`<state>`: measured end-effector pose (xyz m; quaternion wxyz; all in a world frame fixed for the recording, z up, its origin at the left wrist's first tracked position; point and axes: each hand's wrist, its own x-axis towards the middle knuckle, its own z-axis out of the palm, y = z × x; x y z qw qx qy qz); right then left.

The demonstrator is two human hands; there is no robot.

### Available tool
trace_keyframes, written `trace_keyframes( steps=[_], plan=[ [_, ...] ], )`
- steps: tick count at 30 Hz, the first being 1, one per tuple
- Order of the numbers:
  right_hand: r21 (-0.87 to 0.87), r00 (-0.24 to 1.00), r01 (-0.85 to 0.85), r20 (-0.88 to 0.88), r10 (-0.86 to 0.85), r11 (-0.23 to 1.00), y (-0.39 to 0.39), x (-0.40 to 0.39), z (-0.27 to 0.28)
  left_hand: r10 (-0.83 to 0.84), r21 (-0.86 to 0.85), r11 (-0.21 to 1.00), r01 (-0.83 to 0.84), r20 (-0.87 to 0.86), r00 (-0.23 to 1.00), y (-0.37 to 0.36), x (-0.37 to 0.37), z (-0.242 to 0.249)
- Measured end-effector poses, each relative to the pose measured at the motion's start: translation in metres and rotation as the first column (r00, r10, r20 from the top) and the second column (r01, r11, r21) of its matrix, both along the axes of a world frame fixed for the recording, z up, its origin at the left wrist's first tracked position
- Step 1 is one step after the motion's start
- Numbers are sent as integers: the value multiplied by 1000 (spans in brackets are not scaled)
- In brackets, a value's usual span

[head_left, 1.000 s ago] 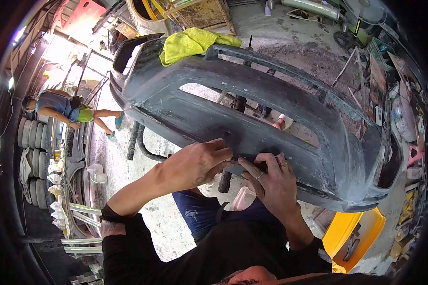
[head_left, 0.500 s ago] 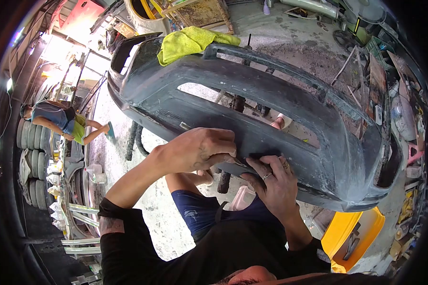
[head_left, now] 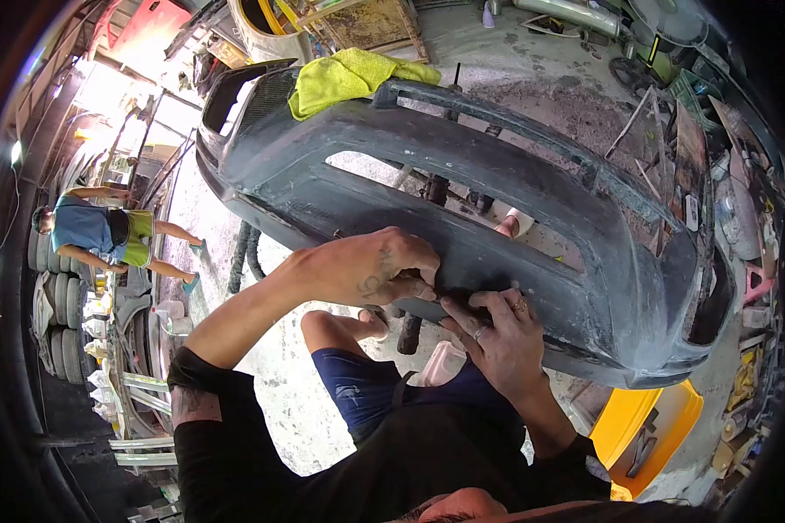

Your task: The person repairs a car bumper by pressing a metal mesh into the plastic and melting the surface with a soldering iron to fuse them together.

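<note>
A dark grey car bumper (head_left: 532, 235) lies across the view in front of me, its surface dull and scuffed. At its lower edge, near the middle, my two hands work close together. My left hand (head_left: 388, 268) is closed, fingers curled and thumb tucked against them; whatever it pinches is hidden. Just to its right, my right hand (head_left: 501, 336) wears a ring and has bent fingers at the bumper's edge, with thumb and index finger drawn close. Any small thing between them cannot be made out. A yellow-green cloth (head_left: 349, 80) drapes over the bumper's upper left.
An open yellow box (head_left: 672, 431) with tools in it stands at lower right. A pink stool (head_left: 443, 364) shows below the bumper. At left, another person (head_left: 105, 231) is near stacked tyres (head_left: 65, 349) and metal rails (head_left: 144, 446). Assorted parts line the right side.
Both hands have shifted slightly and stay at the same stretch of the bumper's edge; the right fingers are more bent. The person at left has turned and stepped, legs now apart.
</note>
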<state>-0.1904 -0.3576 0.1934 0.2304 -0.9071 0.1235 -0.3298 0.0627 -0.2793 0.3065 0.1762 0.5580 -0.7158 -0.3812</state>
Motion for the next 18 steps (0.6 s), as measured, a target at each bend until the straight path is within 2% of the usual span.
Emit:
trace_keyframes(
  steps=[1,11,18],
  plan=[
    [-6,1000,-2,0,2,1000,0,0,-1,21,37,999,-22,24,999,0,-1,2],
    [35,1000,10,17,-11,999,1,2,6,82,-11,997,-82,39,996,11,-9,-4],
    [38,1000,6,23,-7,999,0,2,5,-33,-32,999,35,60,998,15,-1,-3]
  ],
)
